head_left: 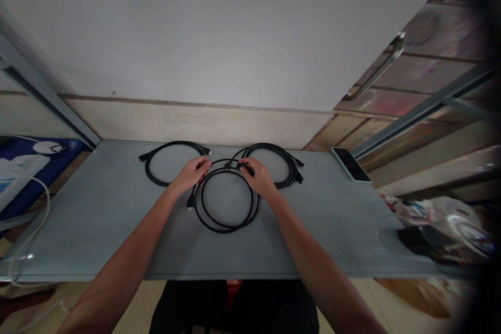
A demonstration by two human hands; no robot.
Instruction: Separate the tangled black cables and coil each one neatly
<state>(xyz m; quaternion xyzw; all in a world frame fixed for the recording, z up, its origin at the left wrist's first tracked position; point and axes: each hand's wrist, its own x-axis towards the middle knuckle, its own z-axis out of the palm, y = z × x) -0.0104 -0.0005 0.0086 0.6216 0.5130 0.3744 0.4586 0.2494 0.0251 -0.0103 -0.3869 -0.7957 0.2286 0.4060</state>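
Both the left hand (199, 169) and the right hand (256, 175) are pinching the near black cable coil (227, 230), at its upper left and upper right. That coil is lying on the grey desk (109, 214), a plug (190, 202) jutting out leftward. Beyond it, a second coil (147, 168) and a third coil (291, 168) are resting toward the wall (203, 121), with a phone (352, 165) lying farther right.

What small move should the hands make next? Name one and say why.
Probably draw the loops of the front cable coil closer together: they lie visibly spread apart, and the left hand and right hand are both at its far side.
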